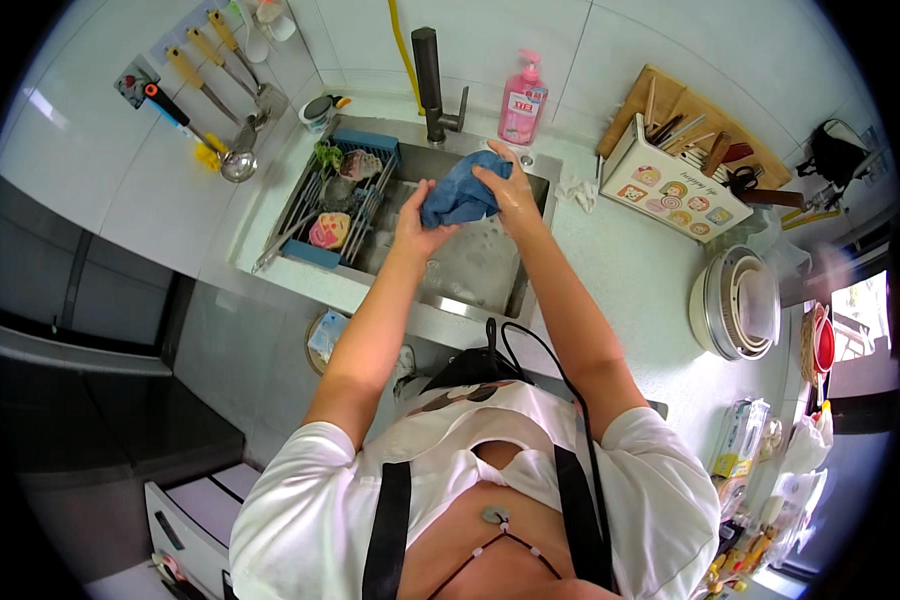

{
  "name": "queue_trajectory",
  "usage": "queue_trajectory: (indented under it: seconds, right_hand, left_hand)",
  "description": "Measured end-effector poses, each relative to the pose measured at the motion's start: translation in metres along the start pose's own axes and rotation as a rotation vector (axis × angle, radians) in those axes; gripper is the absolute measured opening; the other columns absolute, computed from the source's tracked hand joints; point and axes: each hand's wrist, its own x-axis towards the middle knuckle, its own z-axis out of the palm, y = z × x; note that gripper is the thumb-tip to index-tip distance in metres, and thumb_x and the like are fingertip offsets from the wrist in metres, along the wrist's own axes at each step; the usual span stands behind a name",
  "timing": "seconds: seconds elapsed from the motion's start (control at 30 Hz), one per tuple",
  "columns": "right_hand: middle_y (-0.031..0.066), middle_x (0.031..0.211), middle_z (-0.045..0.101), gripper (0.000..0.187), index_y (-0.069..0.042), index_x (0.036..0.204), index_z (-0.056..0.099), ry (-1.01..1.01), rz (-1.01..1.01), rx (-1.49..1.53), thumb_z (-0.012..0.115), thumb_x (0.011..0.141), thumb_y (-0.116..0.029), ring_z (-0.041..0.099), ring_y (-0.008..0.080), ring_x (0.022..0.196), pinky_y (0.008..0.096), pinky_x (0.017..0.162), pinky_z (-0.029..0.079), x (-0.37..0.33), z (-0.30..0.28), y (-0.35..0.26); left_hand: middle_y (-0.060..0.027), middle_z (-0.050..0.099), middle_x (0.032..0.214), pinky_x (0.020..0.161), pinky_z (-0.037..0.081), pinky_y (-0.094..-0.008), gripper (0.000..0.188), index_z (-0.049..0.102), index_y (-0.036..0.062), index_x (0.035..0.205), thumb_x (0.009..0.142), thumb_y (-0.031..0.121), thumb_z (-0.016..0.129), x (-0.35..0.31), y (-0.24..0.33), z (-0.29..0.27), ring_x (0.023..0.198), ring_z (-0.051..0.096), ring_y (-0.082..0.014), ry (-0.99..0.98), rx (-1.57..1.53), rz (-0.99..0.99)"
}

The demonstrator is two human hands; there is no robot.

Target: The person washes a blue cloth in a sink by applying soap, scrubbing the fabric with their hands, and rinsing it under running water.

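Over the steel sink (440,303) I hold a bunched blue cloth (460,192) between both hands. My left hand (416,222) grips its left side, with the fingers partly hidden behind the folds. On the other side my right hand (510,188) is closed on the cloth's right end, thumb across the front. Whitish suds show in the basin below. Behind the cloth stands a dark faucet (428,90). A blue-grey drying rack (322,255) spans the sink's left part, carrying sponges, a scrubber and some greens.
A pink pump bottle (522,105) stands behind the sink. To the right are a white utensil holder (660,190) with knives and scissors, a cutting board (660,80) and stacked bowls (735,300). Ladles and spatulas (238,165) hang on the left wall. A black cable (570,380) runs beside my right arm.
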Motion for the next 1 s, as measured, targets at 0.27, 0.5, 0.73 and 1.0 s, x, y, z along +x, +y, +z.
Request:
queue_trajectory:
  seconds: [0.27,0.5,0.73,1.0]
  right_hand:
    - [0.0106,0.090,0.057,0.029,-0.007,0.096,0.057,-0.099,-0.847,-0.641,0.064,0.068,-0.010,0.057,0.0232,0.080,0.0323,0.072,0.045,-0.053,0.033,-0.001]
    - [0.0098,0.076,0.054,0.017,-0.009,0.075,0.057,0.337,-0.556,-0.911,0.063,0.070,-0.024,0.055,0.0307,0.069,0.0381,0.060,0.044,0.022,0.007,0.011]
    - [0.0122,0.079,0.055,0.021,-0.006,0.076,0.056,0.188,-0.614,-0.871,0.065,0.068,-0.024,0.055,0.0302,0.075,0.0348,0.063,0.044,-0.009,0.036,0.025]
    - [0.0151,0.074,0.053,0.021,-0.004,0.074,0.053,0.246,-0.689,-0.851,0.061,0.072,-0.023,0.053,0.0333,0.070,0.0366,0.061,0.043,0.003,0.054,0.035]
  left_hand:
    - [-0.0048,0.053,0.084,0.068,0.045,-0.0334,0.026,0.049,0.0129,0.083,0.086,0.038,0.045,0.033,-0.015,0.023,0.073,0.052,-0.0187,-0.794,-0.080,-0.189]
    - [-0.0046,0.059,0.084,0.070,0.047,-0.0304,0.025,0.054,0.0101,0.091,0.087,0.032,0.041,0.019,-0.043,0.052,0.077,0.058,-0.0172,-0.088,0.091,0.126]
    - [-0.0054,0.057,0.072,0.066,0.046,-0.0314,0.027,0.054,0.0097,0.078,0.084,0.034,0.044,0.030,-0.004,0.024,0.072,0.057,-0.0195,-0.355,0.036,-0.131]
    - [-0.0062,0.055,0.074,0.059,0.046,-0.0320,0.024,0.052,0.0064,0.078,0.084,0.028,0.044,0.032,0.006,0.031,0.065,0.057,-0.0190,-0.064,0.142,0.039]
